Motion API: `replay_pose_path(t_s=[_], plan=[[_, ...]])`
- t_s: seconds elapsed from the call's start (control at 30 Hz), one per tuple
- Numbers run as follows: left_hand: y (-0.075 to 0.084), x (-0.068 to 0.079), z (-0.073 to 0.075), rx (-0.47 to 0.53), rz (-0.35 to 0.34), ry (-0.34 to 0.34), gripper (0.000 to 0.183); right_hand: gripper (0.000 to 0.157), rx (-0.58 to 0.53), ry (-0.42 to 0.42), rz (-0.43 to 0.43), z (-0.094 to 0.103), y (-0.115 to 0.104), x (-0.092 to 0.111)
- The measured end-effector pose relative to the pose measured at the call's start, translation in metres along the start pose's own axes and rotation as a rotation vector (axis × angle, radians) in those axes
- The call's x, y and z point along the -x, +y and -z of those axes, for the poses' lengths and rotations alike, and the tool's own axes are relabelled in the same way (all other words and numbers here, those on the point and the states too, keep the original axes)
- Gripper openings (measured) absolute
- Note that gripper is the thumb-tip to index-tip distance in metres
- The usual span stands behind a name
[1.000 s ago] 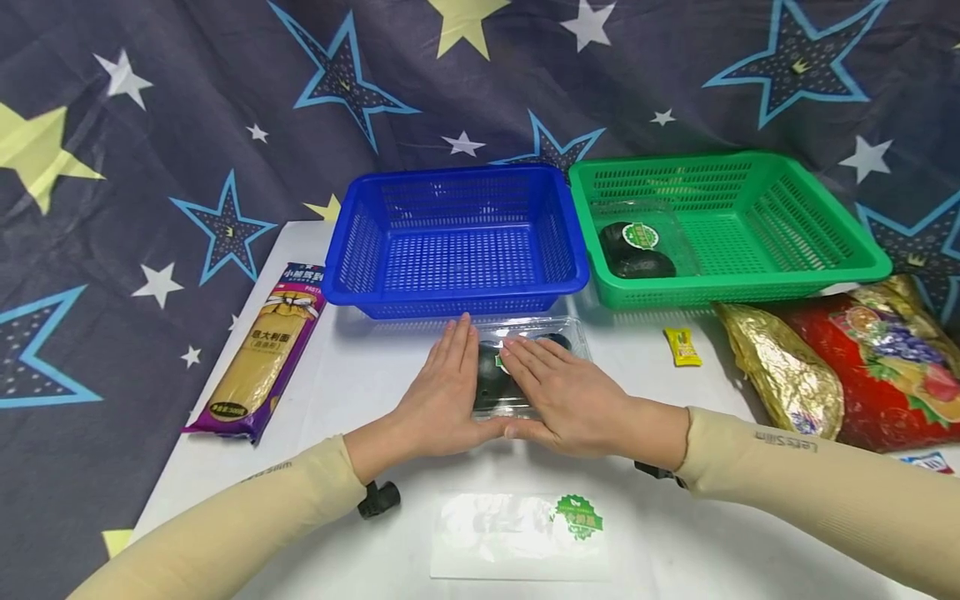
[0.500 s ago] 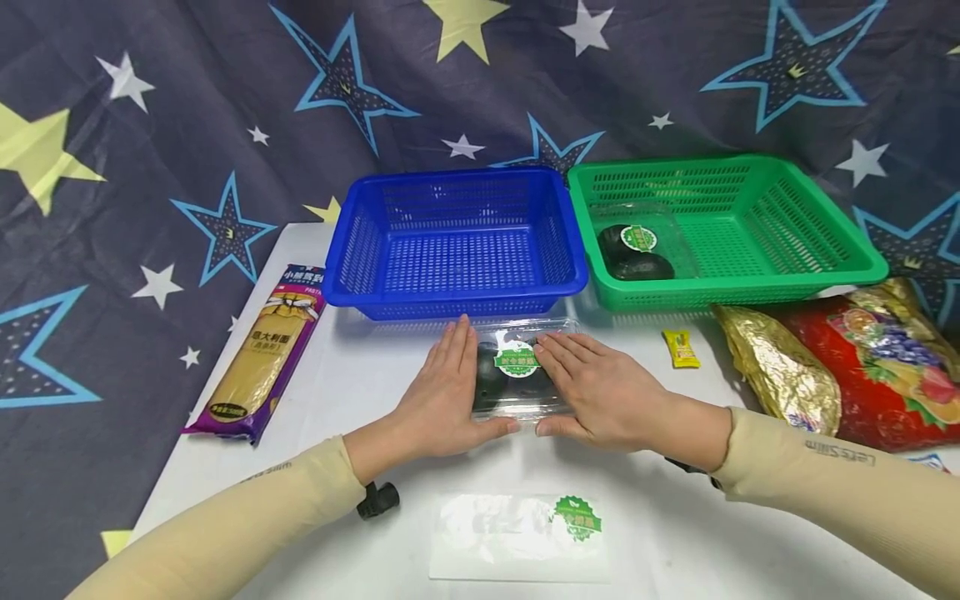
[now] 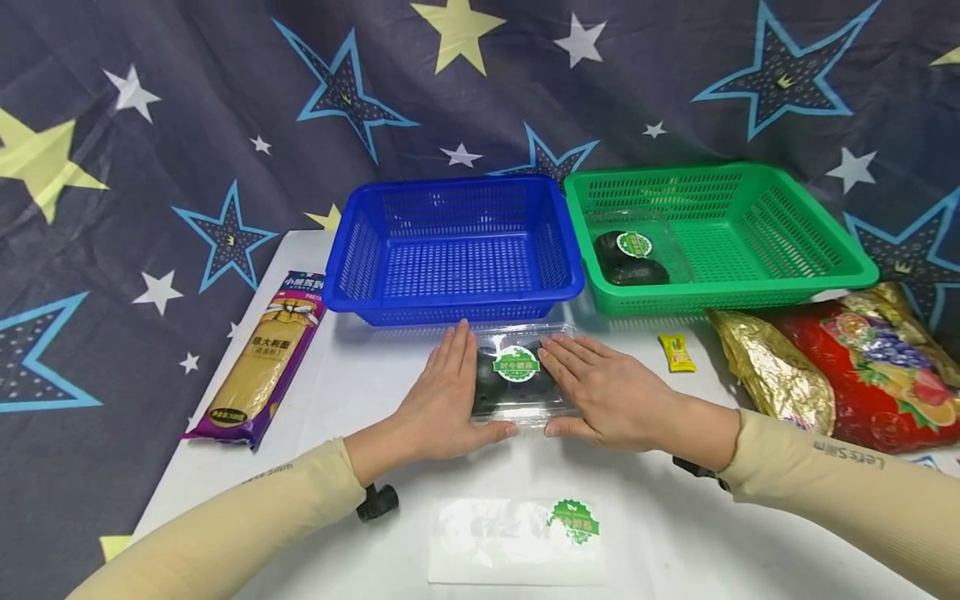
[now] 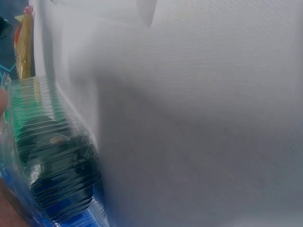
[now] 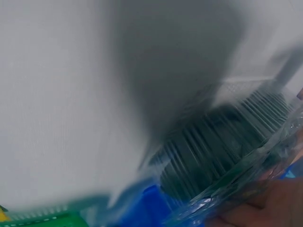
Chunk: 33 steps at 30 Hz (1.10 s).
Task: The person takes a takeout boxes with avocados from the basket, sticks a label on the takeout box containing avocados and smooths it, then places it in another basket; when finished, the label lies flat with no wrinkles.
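Note:
A clear plastic clamshell box (image 3: 521, 408) with dark, rounded fruit inside lies on the white table, just in front of the blue basket. On its lid sits a round green-and-white sticker (image 3: 516, 364), flat and uncovered between the hands. My left hand (image 3: 441, 404) lies along the box's left side, fingers straight and pointing away, thumb at the near edge. Over the right part of the lid rests my right hand (image 3: 611, 390), its fingers extended and together. Both wrist views show the ridged side of the clamshell box (image 4: 61, 156) close up, with dark fruit (image 5: 222, 142) behind it.
The blue basket (image 3: 453, 296) stands behind; beside it, the green basket (image 3: 731, 293) holds a similar fruit box (image 3: 667, 242). A pasta packet (image 3: 258, 358) lies left. Right are a small yellow packet (image 3: 677, 353) and a red-gold bag (image 3: 862, 375). A sticker sheet (image 3: 510, 542) lies in front.
My right hand has slid rightward across the lid, uncovering the round sticker; the thumbs, touching before, are now apart. My left hand has stayed at the box's left side.

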<state>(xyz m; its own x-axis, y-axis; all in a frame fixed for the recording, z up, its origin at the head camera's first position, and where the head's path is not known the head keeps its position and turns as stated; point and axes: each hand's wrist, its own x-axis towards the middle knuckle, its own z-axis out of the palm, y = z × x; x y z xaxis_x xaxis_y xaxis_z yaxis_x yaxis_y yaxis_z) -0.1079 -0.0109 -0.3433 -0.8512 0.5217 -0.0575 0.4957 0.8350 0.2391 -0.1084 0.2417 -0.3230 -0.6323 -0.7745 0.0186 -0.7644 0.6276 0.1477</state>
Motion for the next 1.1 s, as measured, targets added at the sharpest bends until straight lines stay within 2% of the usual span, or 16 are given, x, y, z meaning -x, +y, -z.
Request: replay_pose_path(t_s=[0.1, 0.2, 0.27, 0.4, 0.47, 0.53, 0.7, 0.8, 1.1], plan=[[0.000, 0.001, -0.001, 0.007, 0.003, -0.007, 0.121, 0.086, -0.065, -0.020, -0.021, 0.000, -0.001, 0.001], [0.000, 0.001, -0.002, 0.020, 0.001, -0.004, 0.121, 0.082, -0.221, -0.052, -0.082, 0.000, -0.001, 0.003], [0.000, 0.002, -0.002, 0.030, -0.003, 0.002, 0.121, 0.081, -0.361, -0.071, -0.154, 0.000, -0.001, 0.004], [0.000, 0.002, -0.001, 0.047, -0.010, 0.020, 0.121, 0.083, -0.651, -0.063, -0.350, -0.004, -0.001, 0.006], [0.000, 0.001, 0.000, 0.052, -0.015, 0.021, 0.121, 0.084, -0.747, -0.043, -0.426, -0.006, -0.001, 0.006], [-0.001, 0.002, 0.003, 0.069, -0.017, 0.005, 0.119, 0.084, -0.802, -0.025, -0.468, -0.008, -0.002, 0.006], [-0.007, 0.004, 0.012, 0.167, -0.018, -0.046, 0.111, 0.082, -0.831, 0.010, -0.468, -0.013, -0.001, 0.008], [-0.011, 0.006, 0.018, 0.212, -0.025, -0.035, 0.111, 0.082, -0.835, 0.035, -0.433, -0.013, 0.002, 0.010], [-0.021, 0.007, 0.022, 0.212, -0.066, -0.061, 0.115, 0.079, -0.892, 0.050, -0.347, -0.018, 0.020, 0.010]])
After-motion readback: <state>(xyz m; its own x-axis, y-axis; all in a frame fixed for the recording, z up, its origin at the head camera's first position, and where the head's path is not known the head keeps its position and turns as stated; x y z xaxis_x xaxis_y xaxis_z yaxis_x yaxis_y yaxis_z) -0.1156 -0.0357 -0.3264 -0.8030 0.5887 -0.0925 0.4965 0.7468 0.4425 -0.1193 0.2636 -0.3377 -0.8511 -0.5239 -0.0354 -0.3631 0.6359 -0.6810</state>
